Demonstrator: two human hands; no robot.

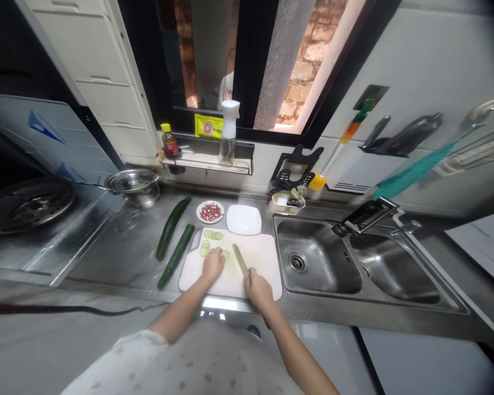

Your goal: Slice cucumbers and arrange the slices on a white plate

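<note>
My right hand [258,288] is wrapped round the handle of a kitchen knife [241,259], its blade pointing away from me over a white cutting board [255,247]. On the board's left half my left hand [213,265] has its fingers closed at a pale cucumber slice [225,255]; the fingertips partly cover it. More cucumber slices [213,235] lie in a row at the back left of the board, with a small overlapping group [205,248] just in front of them. Two whole green cucumbers, one farther left [172,230] and one nearer the board [176,257], rest on the steel counter.
Behind the board stand a plate of chopped red pieces [211,212] and a white square dish [244,219]. A double steel sink [319,258] with a black faucet [364,216] is to the right. A lidded steel pot [134,186] stands at the back left, near a wok [28,214].
</note>
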